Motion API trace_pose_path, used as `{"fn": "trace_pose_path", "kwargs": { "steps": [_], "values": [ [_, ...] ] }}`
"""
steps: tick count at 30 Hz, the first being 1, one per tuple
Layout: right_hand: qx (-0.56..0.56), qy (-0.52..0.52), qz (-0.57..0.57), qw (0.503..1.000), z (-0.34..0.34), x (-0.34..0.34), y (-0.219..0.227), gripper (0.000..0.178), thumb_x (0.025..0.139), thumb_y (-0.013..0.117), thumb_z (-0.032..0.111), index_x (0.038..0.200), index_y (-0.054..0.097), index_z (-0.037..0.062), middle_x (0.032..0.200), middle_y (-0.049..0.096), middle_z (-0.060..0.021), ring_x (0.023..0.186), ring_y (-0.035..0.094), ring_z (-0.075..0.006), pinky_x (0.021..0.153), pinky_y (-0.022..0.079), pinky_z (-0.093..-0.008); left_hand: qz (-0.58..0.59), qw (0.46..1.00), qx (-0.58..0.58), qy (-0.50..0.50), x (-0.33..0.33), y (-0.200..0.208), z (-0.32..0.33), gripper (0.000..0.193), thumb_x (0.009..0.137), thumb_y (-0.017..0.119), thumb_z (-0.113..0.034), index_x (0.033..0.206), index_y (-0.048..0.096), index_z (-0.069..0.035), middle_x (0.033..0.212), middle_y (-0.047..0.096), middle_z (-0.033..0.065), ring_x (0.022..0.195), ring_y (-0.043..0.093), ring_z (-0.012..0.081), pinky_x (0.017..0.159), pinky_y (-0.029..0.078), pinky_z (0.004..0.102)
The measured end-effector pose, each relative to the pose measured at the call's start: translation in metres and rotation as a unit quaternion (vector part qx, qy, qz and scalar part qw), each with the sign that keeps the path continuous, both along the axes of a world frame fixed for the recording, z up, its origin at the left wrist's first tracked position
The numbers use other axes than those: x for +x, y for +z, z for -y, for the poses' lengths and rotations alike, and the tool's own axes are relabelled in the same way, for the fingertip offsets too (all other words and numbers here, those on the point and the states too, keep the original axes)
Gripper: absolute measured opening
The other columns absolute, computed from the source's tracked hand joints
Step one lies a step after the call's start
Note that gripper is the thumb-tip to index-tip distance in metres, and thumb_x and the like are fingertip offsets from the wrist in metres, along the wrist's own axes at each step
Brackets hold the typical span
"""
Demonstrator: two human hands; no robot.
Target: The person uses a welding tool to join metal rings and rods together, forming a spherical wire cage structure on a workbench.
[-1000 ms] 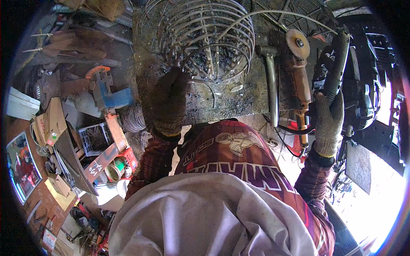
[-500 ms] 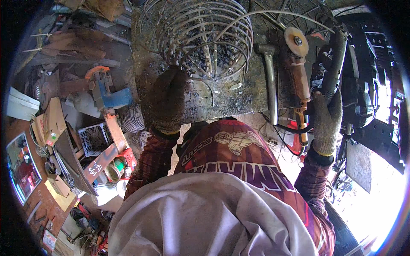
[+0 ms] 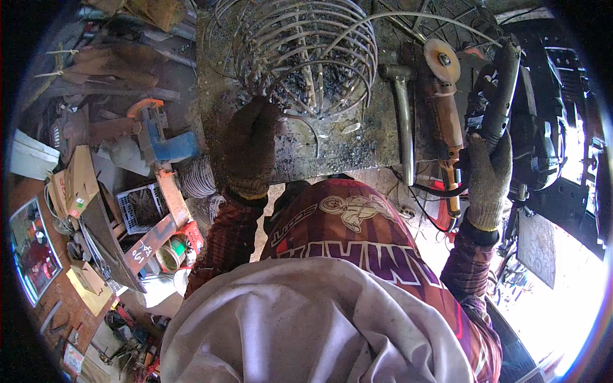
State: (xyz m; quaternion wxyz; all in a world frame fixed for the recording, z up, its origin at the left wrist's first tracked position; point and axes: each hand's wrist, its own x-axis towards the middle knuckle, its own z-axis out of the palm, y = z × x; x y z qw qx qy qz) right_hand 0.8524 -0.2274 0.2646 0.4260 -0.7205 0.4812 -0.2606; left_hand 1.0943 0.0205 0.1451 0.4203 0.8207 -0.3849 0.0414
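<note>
My gloved left hand (image 3: pixel 249 147) is closed at the near left side of a round cage of bent metal rods (image 3: pixel 306 38), its fingertips on the rods there. My right hand (image 3: pixel 490 172), in a pale knitted glove, is wrapped round the dark handle of a welding electrode holder (image 3: pixel 501 96). From its far end a long thin welding rod (image 3: pixel 421 17) arches leftward to the cage, its tip over the rings. The cage rests on a dark metal worktable (image 3: pixel 306 163) strewn with black grit.
Between my hands lie a hammer (image 3: pixel 402 121) and an angle grinder (image 3: pixel 445 108) with a worn disc. A blue and orange clamp-like tool (image 3: pixel 166 137), a coil of rod (image 3: pixel 198 179) and a white crate (image 3: pixel 142 207) are at left. Black equipment (image 3: pixel 543 127) stands at right.
Both hands keep nearly the same place and hold. The cage and the welding rod have shifted only very slightly.
</note>
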Motion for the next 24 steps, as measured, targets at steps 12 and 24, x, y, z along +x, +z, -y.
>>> {"fn": "trace_pose_path", "kwargs": {
  "steps": [12, 24],
  "values": [
    [-0.010, -0.002, -0.009, 1.000, 0.000, 0.001, 0.000, 0.030, 0.092, 0.062, 0.012, 0.118, 0.053, 0.0006, 0.091, 0.061, -0.0054, 0.069, 0.060, -0.0094, 0.057, 0.050, -0.0231, 0.107, 0.993, 0.047, -0.021, 0.003, -0.004, -0.004, 0.024, 0.091, 0.067, -0.011, 0.115, 0.066, -0.007, 0.110, 0.066, 0.0129, 0.096, 0.065, 0.0279, 0.080, 0.055, 0.0376],
    [-0.019, 0.003, -0.020, 1.000, 0.002, -0.003, -0.003, 0.030, 0.092, 0.062, 0.011, 0.119, 0.053, 0.0008, 0.091, 0.062, -0.0051, 0.070, 0.060, -0.0090, 0.059, 0.051, -0.0238, 0.116, 0.993, 0.031, -0.018, 0.006, -0.005, -0.002, 0.026, 0.088, 0.069, -0.006, 0.115, 0.066, -0.006, 0.108, 0.065, 0.0145, 0.095, 0.066, 0.0269, 0.079, 0.056, 0.0368]
  ]
}}
